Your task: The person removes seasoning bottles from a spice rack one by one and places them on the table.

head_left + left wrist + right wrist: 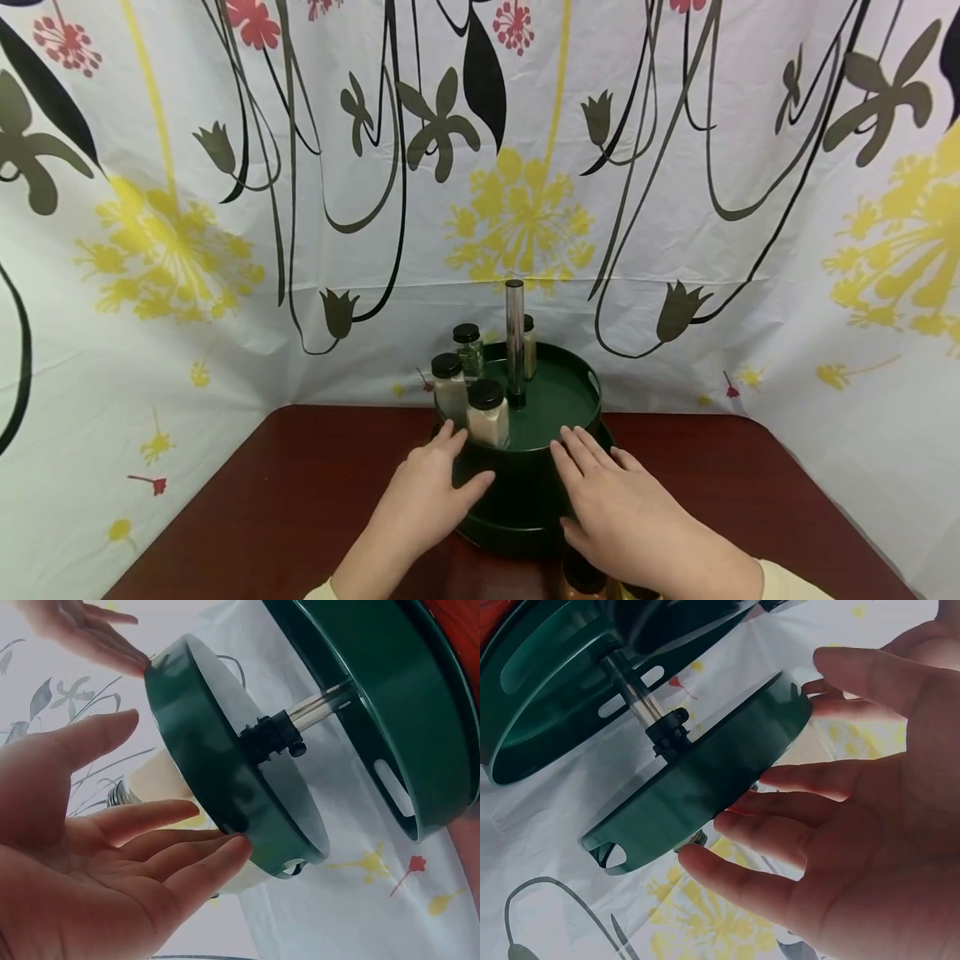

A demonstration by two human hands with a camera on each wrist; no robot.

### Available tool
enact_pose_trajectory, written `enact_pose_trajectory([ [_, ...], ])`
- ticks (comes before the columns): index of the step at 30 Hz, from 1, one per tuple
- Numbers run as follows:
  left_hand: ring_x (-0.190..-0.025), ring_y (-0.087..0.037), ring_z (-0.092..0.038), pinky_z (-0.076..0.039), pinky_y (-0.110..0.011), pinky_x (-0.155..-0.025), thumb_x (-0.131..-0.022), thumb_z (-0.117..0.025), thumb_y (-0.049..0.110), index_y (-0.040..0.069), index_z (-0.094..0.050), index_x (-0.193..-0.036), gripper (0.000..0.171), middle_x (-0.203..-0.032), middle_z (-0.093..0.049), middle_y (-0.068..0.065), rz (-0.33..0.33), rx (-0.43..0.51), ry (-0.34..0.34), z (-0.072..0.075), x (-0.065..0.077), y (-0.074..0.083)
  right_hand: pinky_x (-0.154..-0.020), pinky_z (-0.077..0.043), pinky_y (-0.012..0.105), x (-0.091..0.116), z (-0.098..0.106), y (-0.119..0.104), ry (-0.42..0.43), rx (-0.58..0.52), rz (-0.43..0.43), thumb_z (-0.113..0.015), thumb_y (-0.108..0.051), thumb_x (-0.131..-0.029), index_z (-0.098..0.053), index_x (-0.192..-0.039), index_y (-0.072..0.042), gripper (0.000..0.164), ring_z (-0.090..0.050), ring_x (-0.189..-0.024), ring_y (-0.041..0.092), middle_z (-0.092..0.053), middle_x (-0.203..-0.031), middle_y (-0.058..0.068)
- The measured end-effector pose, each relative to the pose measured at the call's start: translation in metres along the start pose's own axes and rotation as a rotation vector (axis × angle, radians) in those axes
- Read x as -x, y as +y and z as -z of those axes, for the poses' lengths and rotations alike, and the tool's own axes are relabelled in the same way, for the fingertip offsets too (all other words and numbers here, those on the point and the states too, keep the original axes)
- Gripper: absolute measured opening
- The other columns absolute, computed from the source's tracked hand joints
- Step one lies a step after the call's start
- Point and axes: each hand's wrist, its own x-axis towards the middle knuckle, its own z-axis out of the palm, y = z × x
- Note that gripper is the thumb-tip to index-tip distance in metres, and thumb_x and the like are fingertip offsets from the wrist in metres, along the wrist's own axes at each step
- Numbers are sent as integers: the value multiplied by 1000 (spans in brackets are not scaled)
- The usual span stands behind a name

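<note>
A two-tier dark green round rack stands on the table, with a metal pole [514,333] rising through its upper tray [558,400]. Several black-capped glass spice jars [487,421] stand in that tray, mostly on its left side. My left hand [423,492] has its fingertips at the front left of the upper tray's rim, thumb spread away. Across from it, the straight fingers of my right hand [630,517] lie at the front right of the rim. Both wrist views show the fingertips against the tray's outer wall [202,742]. Below sits the wider lower tray [510,540].
Close under my right hand, partly hidden, are more dark-capped jars [583,579] at the lower edge of the head view. The dark red table [337,483] meets a white flower-patterned cloth [360,350] behind and at both sides.
</note>
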Motion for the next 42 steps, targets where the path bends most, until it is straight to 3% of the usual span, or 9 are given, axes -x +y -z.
enact_pose_trajectory([
  [5,-128,-42,-41,-43,-61,-93,-87,-64,53,5,-48,-142,74,-152,-30,-22,20,56,-29,0,0,1,-99,-39,56,1,0,2,-3,-28,-8,-67,-39,-87,-44,-145,-5,70,-27,-139,28,-34,-152,13],
  [11,-125,-45,-43,-44,-61,-90,-87,-64,54,4,-50,-140,75,-151,-30,-24,-4,39,-40,0,-2,0,-99,-40,56,-3,5,3,27,-33,4,-66,-43,-88,-50,-140,-5,67,-36,-135,29,-43,-146,13],
  [15,-125,-48,-40,-43,-62,-91,-87,-63,55,5,-51,-140,73,-151,-30,-24,-15,33,-65,4,-4,-1,-93,-48,49,-11,22,1,117,-45,16,-65,-45,-88,-55,-134,-5,62,-51,-122,26,-54,-135,12],
  [20,-127,-49,-37,-43,-62,-91,-86,-63,57,6,-49,-142,77,-152,-28,-24,4,44,-107,7,-5,-1,-84,-54,41,-24,51,-12,203,-66,31,-65,-44,-89,-53,-137,-7,62,-59,-110,22,-54,-135,10],
  [25,-124,-51,-40,-44,-63,-89,-87,-59,59,2,-44,-144,82,-152,-24,-28,-16,23,-137,3,-3,4,-85,-54,40,-41,70,-31,158,-56,89,-65,-42,-90,-50,-139,-8,61,-54,-118,24,-50,-138,12],
  [31,-115,-52,-49,-47,-62,-83,-91,-58,54,6,-44,-145,73,-149,-25,-32,-75,13,-92,-4,3,10,-79,-56,39,-62,72,-41,119,-27,101,-65,-38,-91,-52,-137,-7,57,-57,-114,27,-50,-136,17],
  [35,-107,-49,-56,-50,-61,-80,-92,-57,52,7,-46,-144,70,-148,-27,-33,-91,-4,-74,-9,6,17,-76,-56,40,-70,67,-40,109,-18,34,-66,-40,-90,-53,-135,-6,57,-61,-103,28,-52,-131,20],
  [39,-98,-39,-63,-53,-54,-78,-93,-57,52,6,-51,-140,67,-149,-26,-32,-112,19,-99,-11,9,22,-63,-56,34,-75,62,-37,97,-30,-7,-65,-39,-91,-54,-134,-3,57,-64,-80,21,-55,-121,20],
  [42,-101,-34,-64,-53,-51,-82,-93,-56,52,6,-57,-135,62,-148,-29,-31,-141,66,-124,-9,11,22,-54,-52,28,-78,57,-33,112,-50,-1,-65,-34,-92,-57,-128,-4,47,-58,-63,14,-57,-112,17],
])
